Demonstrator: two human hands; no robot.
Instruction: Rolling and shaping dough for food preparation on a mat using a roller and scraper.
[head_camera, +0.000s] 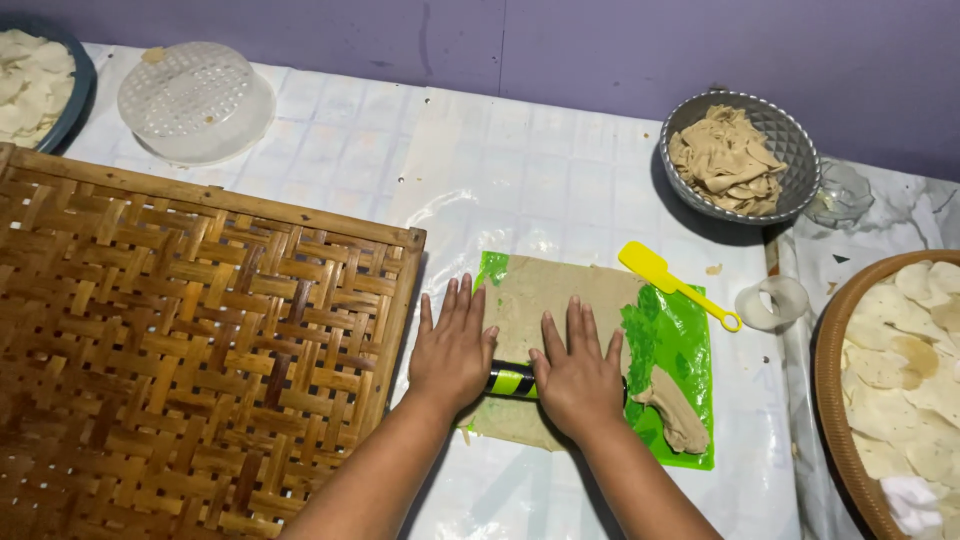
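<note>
Woven bamboo tray (180, 340) occupies the left. Left hand (455, 350) and right hand (578, 375) lie flat, fingers extended, palms pressing a black-and-green roller (512, 380) between them. The roller rests on flattened dough (560, 300) over a green mat (680, 350). Yellow spatula (670, 280) lies right.

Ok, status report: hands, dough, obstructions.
Left hand and right hand flat on the roller. Dough sheet spread on green mat. Yellow scraper beside.
</note>
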